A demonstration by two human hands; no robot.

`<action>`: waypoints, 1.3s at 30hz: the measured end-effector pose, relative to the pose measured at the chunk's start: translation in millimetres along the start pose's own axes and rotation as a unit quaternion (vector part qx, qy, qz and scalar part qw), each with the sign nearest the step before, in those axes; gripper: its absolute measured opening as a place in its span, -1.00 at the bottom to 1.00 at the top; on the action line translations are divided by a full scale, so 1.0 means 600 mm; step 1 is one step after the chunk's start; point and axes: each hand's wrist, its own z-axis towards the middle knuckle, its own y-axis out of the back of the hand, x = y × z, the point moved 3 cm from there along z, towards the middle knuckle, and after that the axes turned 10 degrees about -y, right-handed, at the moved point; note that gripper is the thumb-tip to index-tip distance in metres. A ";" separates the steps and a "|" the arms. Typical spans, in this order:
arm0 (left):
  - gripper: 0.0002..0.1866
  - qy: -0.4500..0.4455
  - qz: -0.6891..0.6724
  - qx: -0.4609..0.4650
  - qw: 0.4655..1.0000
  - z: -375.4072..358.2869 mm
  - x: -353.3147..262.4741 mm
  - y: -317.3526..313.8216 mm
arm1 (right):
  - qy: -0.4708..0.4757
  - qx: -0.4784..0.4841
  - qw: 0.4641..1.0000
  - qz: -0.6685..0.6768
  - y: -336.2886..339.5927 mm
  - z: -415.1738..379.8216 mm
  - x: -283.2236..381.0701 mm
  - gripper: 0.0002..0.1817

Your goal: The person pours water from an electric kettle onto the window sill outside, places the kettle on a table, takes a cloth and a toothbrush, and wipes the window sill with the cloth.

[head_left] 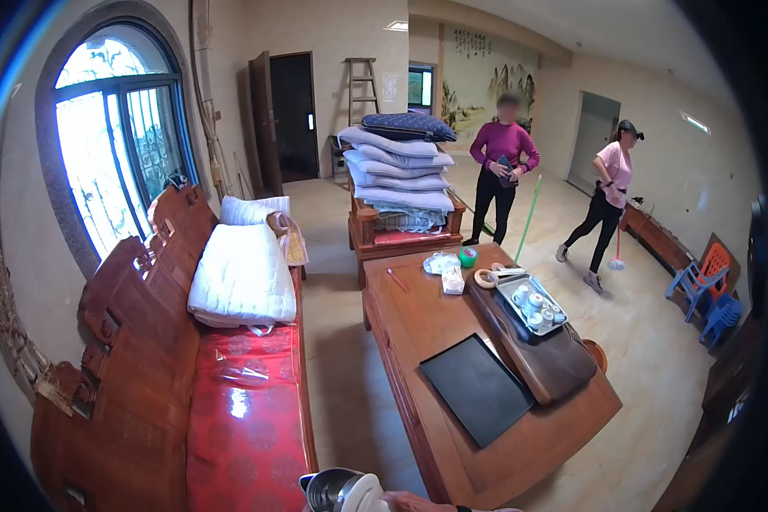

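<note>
At the bottom edge of the head view is a kettle (337, 489) with a shiny metal body and a white part facing right. My right hand (414, 502) comes in from the right and is closed at the kettle's white part; most of its fingers are cut off by the frame edge. My left hand is out of view. The kettle is in the gap between the red-cushioned wooden bench (252, 410) and the wooden table (418, 333). A black tray (476, 389) lies flat on the table, beside a brown tea board (548, 371).
A metal tray (505, 292) of white cups rests on the tea board, near tape rolls (468, 256). A white quilt (241, 275) lies on the bench. Stacked pillows (401, 175) fill an armchair. Two people stand beyond the table, one holding a red-handled mop (618, 252). Plastic chairs (700, 277) stand right.
</note>
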 end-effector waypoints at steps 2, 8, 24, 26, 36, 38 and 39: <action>-0.58 0.008 0.009 0.008 1.000 0.026 -0.014 0.006 | -0.066 -0.014 0.993 0.095 0.009 0.006 0.065 -0.37; -0.63 0.073 -0.025 0.001 0.997 0.090 -0.074 -0.017 | -0.030 -0.057 0.995 -0.074 0.035 0.072 0.001 -0.40; -0.69 0.050 -0.016 -0.028 0.998 0.388 -0.090 -0.077 | -0.032 -0.047 0.988 -0.146 0.316 0.238 0.135 -0.56; -0.70 0.050 0.031 -0.014 0.998 0.417 -0.093 -0.093 | 0.010 -0.056 0.993 -0.105 0.352 0.255 0.128 -0.52; -0.72 0.066 0.297 0.109 0.946 0.538 -0.114 -0.175 | 0.023 -0.122 0.990 -0.061 0.428 0.270 0.040 -0.35; -0.73 0.051 0.357 0.149 0.921 0.553 -0.107 -0.173 | 0.008 -0.166 0.982 -0.095 0.423 0.265 0.012 -0.39; -0.73 0.046 0.376 0.164 0.911 0.559 -0.104 -0.172 | -0.001 -0.189 0.976 -0.110 0.419 0.262 0.000 -0.41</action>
